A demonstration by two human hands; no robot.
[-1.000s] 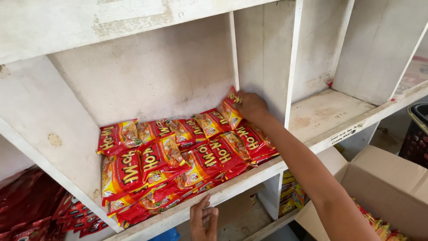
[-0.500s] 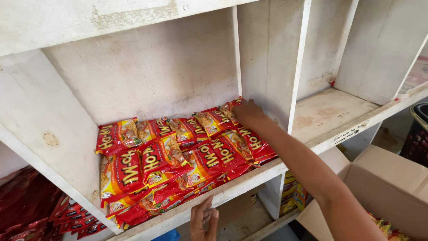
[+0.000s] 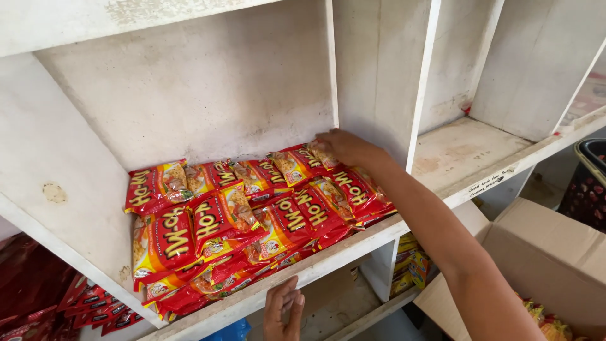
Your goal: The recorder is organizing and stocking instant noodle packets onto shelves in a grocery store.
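Right hand [image 3: 346, 146] extended into the white shelf compartment [image 3: 189, 95], palm down, fingers held together and laid flat on the red-and-yellow packets [image 3: 252, 218] at the rear right corner of the stack. Fingertips in contact with the rearmost packet [image 3: 323, 156] just beside the vertical divider [image 3: 372, 82]; no pinch visible, and whether a packet is clasped under the palm cannot be told. Forearm running down and to the right, crossing the front edge of the shelf board [image 3: 404, 224].

Left hand [image 3: 283, 311] low in view, below the shelf board, fingers together and pointing upward, fingertips touching or just beside the underside of the front edge. Nothing held.

Packets arranged in overlapping rows, lying flat and slightly tilted, filling the floor of the compartment from the left wall to the divider. Rear row against the back wall, front rows stacked higher and reaching the shelf lip.

Neighbouring compartment [image 3: 467, 151] to the right bare apart from stains. Open cardboard box [image 3: 543, 252] at lower right, near the right elbow, with orange packets partly showing inside. More yellow packets [image 3: 409, 268] on the lower shelf, beneath the right forearm. Dark red packets [image 3: 44, 297] stacked at lower left. Dark basket [image 3: 584, 183] at the right edge.
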